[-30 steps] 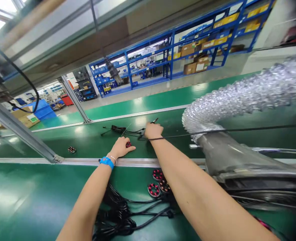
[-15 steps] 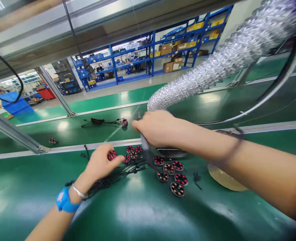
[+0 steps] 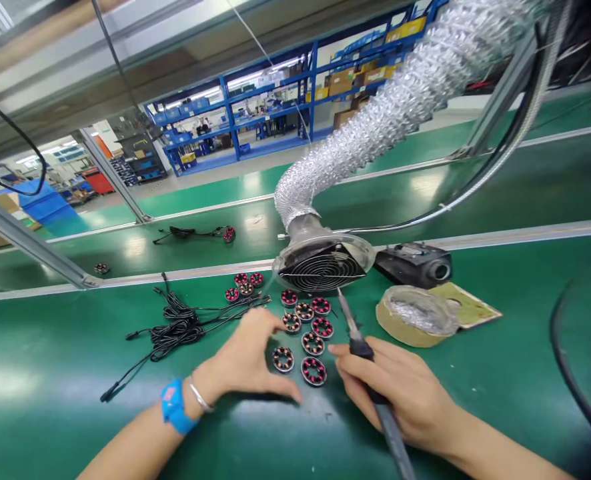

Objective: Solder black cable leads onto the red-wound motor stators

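My right hand (image 3: pixel 395 387) grips a soldering iron (image 3: pixel 363 347) like a pen, its tip pointing up and away toward the fan. My left hand (image 3: pixel 250 357) is open, thumb and fingers spread around a motor stator (image 3: pixel 283 360) with copper windings. Whether it touches that stator I cannot tell. Between the hands lie several more stators, some with red windings (image 3: pixel 314 371), some with copper ones (image 3: pixel 313 343). Black cables (image 3: pixel 180 327) with plugs lie bundled left of my left hand, their bare ends reaching toward a smaller group of stators (image 3: pixel 245 288).
A fume extractor fan (image 3: pixel 323 270) on a silver flexible duct (image 3: pixel 355 127) stands behind the stators. To its right are a black device (image 3: pixel 415 263) and a round yellowish tin (image 3: pixel 410 323). A metal rail (image 3: pixel 215 270) crosses the green bench. Blue shelving (image 3: pixel 270 107) stands beyond.
My right hand has come back from beside the duct and now shows the soldering iron. My left hand has moved right, away from the cables and the red stator at its fingers. The view has shifted.
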The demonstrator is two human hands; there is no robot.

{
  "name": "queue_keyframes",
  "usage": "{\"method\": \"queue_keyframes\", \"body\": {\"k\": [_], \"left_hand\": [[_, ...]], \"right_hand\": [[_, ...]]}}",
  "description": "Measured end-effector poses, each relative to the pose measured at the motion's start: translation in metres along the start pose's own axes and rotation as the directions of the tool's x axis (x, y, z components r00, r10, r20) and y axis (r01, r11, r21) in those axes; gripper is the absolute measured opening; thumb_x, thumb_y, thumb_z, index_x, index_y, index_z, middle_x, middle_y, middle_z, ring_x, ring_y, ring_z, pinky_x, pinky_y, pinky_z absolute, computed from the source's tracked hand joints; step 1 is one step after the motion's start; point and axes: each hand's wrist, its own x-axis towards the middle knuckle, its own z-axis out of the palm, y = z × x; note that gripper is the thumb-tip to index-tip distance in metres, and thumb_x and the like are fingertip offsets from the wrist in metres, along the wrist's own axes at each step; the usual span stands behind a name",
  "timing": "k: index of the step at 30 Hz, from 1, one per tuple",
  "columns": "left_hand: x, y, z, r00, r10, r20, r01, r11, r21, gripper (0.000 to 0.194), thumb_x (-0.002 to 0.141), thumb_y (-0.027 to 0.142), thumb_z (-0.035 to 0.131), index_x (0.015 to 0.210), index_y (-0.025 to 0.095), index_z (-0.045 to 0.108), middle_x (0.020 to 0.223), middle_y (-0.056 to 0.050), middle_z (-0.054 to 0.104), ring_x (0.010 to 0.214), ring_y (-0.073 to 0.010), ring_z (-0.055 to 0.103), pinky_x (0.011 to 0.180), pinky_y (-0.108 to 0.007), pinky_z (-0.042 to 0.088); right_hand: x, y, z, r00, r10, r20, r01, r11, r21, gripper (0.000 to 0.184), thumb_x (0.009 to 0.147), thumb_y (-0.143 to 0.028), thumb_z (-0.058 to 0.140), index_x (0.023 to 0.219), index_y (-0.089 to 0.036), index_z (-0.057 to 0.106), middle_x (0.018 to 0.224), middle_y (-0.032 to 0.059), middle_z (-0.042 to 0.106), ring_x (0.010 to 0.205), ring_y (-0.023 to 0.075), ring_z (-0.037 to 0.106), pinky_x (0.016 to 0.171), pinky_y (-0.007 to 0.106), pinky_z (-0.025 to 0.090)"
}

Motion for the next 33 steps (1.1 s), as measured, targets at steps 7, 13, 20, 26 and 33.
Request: {"method": "queue_keyframes", "body": {"k": [7,13,20,26,33], "left_hand": [[-0.028,-0.067,-0.056,0.944,-0.322,-0.073,0.322,0.854,0.409,0.047,0.080,0.053,0.062,0.108,0.015,0.055,0.106,-0.014,0.057,0.098,-0.0337,0.053,0.086,-0.050,0.041],[-0.050,-0.065,-0.050,0.925,-0.379,0.009,0.316,0.785,0.533,0.043,0.087,0.061,0.050,0.087,0.018,0.053,0.087,-0.007,0.057,0.082,-0.0260,0.052,0.077,-0.041,0.041],[-0.089,-0.011,-0.031,0.897,-0.443,0.012,0.359,0.743,0.565,0.041,0.084,0.060,0.055,0.082,0.019,0.051,0.084,-0.007,0.057,0.078,-0.0249,0.051,0.074,-0.040,0.042],[-0.106,0.010,-0.035,0.918,-0.379,-0.118,0.395,0.838,0.377,0.037,0.083,0.048,0.060,0.103,0.018,0.052,0.099,-0.010,0.057,0.091,-0.0278,0.053,0.082,-0.044,0.045],[-0.053,0.050,-0.014,0.897,-0.433,-0.087,0.419,0.897,-0.143,0.035,0.081,0.012,0.044,0.116,0.019,0.043,0.080,0.001,0.054,0.071,-0.0165,0.053,0.069,-0.030,0.046]], "right_hand": [[-0.013,0.001,-0.004,1.000,0.007,-0.024,-0.005,0.998,0.067,0.022,0.087,-0.005,0.050,0.099,-0.021,0.061,0.074,0.0031,0.070,0.065,0.0152,0.065,0.065,0.027,0.054],[-0.018,0.004,-0.006,0.998,0.061,0.008,-0.062,0.990,0.126,0.023,0.088,-0.007,0.051,0.102,-0.022,0.062,0.071,0.0023,0.067,0.063,0.0158,0.065,0.063,0.026,0.054],[-0.023,0.000,-0.008,0.995,0.080,0.052,-0.087,0.986,0.140,0.028,0.086,-0.005,0.049,0.105,-0.024,0.058,0.072,0.0029,0.067,0.063,0.0179,0.064,0.059,0.029,0.050],[-0.027,-0.007,0.009,0.985,0.138,0.107,-0.145,0.988,0.060,0.020,0.090,-0.011,0.047,0.107,-0.020,0.052,0.071,0.0025,0.062,0.063,0.0180,0.058,0.056,0.028,0.048],[-0.028,-0.011,0.026,0.952,0.211,0.221,-0.224,0.974,0.034,0.026,0.086,-0.010,0.047,0.109,-0.019,0.054,0.084,0.0066,0.064,0.072,0.0199,0.058,0.062,0.030,0.052]]}}
